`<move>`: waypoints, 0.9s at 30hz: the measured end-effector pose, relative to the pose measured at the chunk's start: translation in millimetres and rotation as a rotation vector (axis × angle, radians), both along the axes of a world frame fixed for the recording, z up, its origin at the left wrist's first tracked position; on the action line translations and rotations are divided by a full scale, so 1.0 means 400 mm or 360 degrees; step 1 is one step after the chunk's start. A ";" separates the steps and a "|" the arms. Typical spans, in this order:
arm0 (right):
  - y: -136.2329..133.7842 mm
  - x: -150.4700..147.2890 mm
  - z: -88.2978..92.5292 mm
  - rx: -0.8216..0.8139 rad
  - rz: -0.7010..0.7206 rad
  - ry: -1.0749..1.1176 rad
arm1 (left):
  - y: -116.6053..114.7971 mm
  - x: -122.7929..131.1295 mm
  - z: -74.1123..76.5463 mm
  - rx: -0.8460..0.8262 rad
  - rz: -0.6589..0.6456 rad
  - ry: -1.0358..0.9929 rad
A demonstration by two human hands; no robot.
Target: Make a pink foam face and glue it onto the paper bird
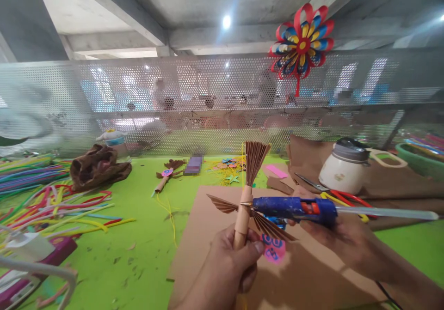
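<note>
A brown paper bird (pixel 244 210) with a rolled tube body, a pleated fan at its top and pleated wings stands upright in my left hand (pixel 236 259), whose fingers and thumb close round the lower tube. My right hand (pixel 333 236) grips a blue hot glue gun (pixel 294 207) from the right. Its metal nozzle meets the tube or lies just in front of it, where the wings join. A clear glue stick (pixel 388 213) juts from the gun's back. Below the right wing a pink paper piece (pixel 273 249) with blue drawn rings shows, partly behind my left thumb.
Under my hands lies a cardboard sheet (pixel 194 240) on the green table (pixel 138 264). A similar paper bird (pixel 167 175) rests farther back. Pipe cleaners (pixel 69 203) spread at left. Scissors (pixel 310 182), a white jar (pixel 343 169) and brown paper (pixel 305 155) occupy the right.
</note>
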State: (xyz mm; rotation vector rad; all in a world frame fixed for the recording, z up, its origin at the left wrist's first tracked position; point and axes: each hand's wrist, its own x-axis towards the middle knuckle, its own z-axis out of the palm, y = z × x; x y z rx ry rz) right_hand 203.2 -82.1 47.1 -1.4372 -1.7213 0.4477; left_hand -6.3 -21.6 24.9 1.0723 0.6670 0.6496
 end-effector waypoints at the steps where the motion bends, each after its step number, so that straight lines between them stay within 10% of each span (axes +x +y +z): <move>1: 0.000 0.002 0.002 -0.0025 0.0040 0.0011 | -0.001 0.001 0.000 0.0008 0.0002 0.0008; 27: -0.001 0.039 -0.038 0.0092 -0.0152 -0.0066 | 0.020 0.014 -0.012 0.0244 0.0191 0.0212</move>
